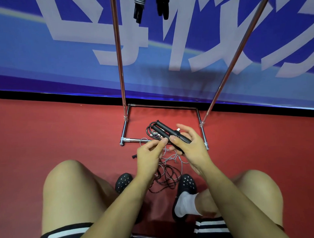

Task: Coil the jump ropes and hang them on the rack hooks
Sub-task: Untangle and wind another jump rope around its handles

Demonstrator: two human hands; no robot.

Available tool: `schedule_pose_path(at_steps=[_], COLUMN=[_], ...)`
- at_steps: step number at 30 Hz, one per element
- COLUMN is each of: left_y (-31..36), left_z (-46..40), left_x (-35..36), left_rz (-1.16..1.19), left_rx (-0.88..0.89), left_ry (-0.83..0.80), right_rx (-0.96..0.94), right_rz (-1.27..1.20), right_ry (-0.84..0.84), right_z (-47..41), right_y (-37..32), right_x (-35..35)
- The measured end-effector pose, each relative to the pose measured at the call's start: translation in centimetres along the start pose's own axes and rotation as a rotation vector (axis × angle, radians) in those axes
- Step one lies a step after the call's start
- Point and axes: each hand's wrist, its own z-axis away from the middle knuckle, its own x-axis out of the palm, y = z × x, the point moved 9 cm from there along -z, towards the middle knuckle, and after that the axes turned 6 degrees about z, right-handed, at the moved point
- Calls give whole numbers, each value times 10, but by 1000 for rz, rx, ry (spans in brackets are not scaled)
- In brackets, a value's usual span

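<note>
Above the red floor [64, 132], between the knees, the left hand [150, 154] pinches the black cord [149, 130] with thumb and forefinger; the right hand [191, 146] curls around two black handles [163, 132], held side by side before the rack base [127, 120].

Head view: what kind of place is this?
Probably a gym or sports hall. Red sports-type floor, a big blue banner with white lettering along the wall, and a chrome rack with jump ropes already hung on it.
</note>
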Motion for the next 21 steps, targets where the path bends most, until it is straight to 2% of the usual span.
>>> schedule_pose_path(at_steps=[6, 12, 16, 21], left_y=[0, -1, -4, -2], left_z=[2, 8, 9, 3], left_x=[5, 17, 7, 0], left_rz=[19, -32, -143, -189], left_rx=[-23, -112, -200, -163], left_ry=[-19, -128, -62, -57], right_rx=[-66, -97, -155, -202], right_rz=[8, 159, 261, 379], right_ry=[1, 6, -33, -81], right_z=[-1, -4, -6, -4], right_y=[-6, -10, -10, -12], right_x=[7, 6, 3, 4])
